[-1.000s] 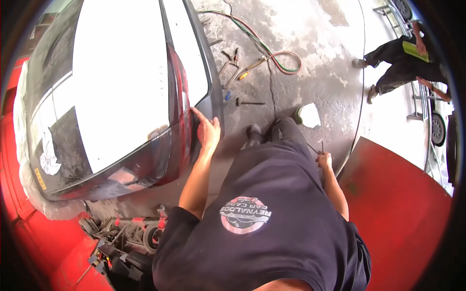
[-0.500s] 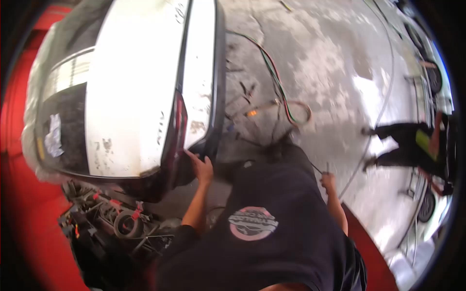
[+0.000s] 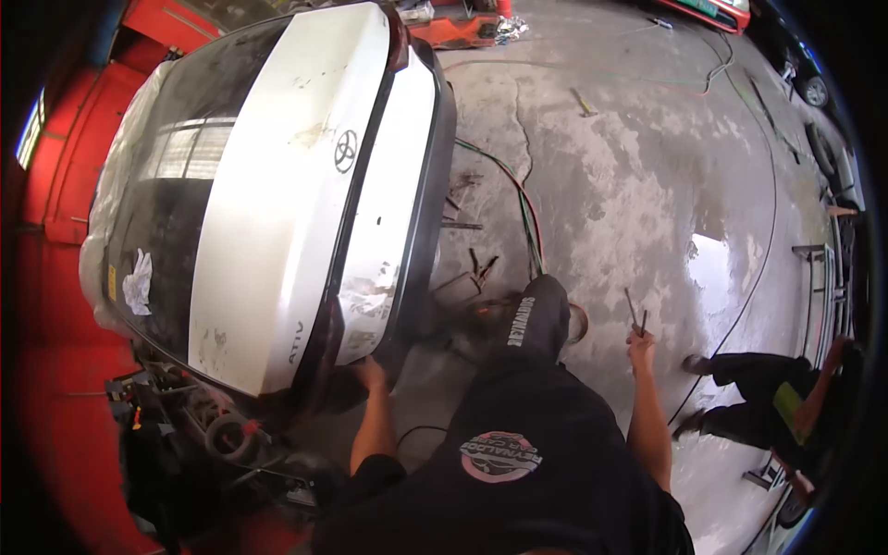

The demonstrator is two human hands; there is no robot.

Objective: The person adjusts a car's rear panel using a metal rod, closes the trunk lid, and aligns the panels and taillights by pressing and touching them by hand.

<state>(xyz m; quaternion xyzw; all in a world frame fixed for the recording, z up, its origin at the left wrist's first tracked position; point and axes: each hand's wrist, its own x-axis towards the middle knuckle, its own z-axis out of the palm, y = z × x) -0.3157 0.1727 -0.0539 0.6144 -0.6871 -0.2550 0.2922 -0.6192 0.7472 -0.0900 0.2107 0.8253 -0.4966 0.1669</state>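
Observation:
My left hand (image 3: 372, 376) is at the lower rear corner of a white car (image 3: 264, 231), against the bumper (image 3: 368, 301) just below the dark tail light (image 3: 319, 344). Its fingers are blurred and partly hidden there, so their pose is unclear. Out to the right over the concrete floor, my right hand (image 3: 640, 351) is closed around a slim dark tool with two thin prongs (image 3: 633, 307) sticking up from the fist. The tool's exact kind cannot be made out. Scuffs and patchy paint mark the bumper and trunk lid.
Red and green hoses (image 3: 525, 199) run across the floor behind the car. Pliers-like tools (image 3: 481, 268) lie near the bumper, and a hammer (image 3: 583, 102) farther off. Car parts (image 3: 227, 435) are piled at lower left. Another person (image 3: 768, 393) stands at right beside a metal rack (image 3: 819, 277).
My view has shifted, showing more of the car and floor. My left hand has moved from the tail light down to the bumper corner. My right hand has turned, its tool pointing up.

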